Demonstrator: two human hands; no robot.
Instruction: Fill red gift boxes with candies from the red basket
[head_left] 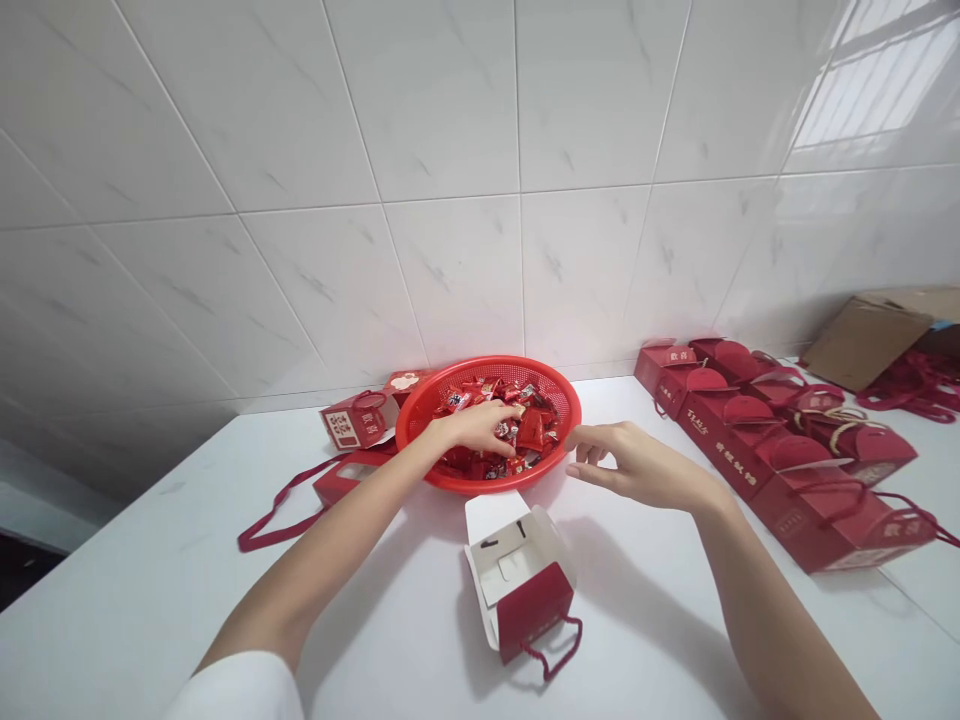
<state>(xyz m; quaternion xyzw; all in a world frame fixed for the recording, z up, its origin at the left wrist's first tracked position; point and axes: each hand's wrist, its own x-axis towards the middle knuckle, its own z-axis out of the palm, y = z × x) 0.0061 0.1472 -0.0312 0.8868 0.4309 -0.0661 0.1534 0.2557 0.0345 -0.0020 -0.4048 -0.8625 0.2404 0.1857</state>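
Observation:
My left hand (484, 426) reaches into a red plastic basket (571, 415) of wrapped candies (532, 428). Its fingers are apart over the candies, and no candy shows in its grasp. Just beyond the basket's right edge is my right hand (619, 462), thumb and index finger apart, the other fingers partly curled; whether a fingertip touches the rim I cannot tell. In front of the basket stands an opened red gift box (534, 610) with a white inside, flaps spread and a red cord handle at its near end. Its inside shows no candy.
Closed red gift boxes (720, 440) stand in rows on the right. Behind them are a cardboard box (866, 345) and red cords (919, 385). More red boxes (364, 420) and a red ribbon (277, 520) lie left of the basket. A tiled wall (450, 270) backs the white table (180, 600).

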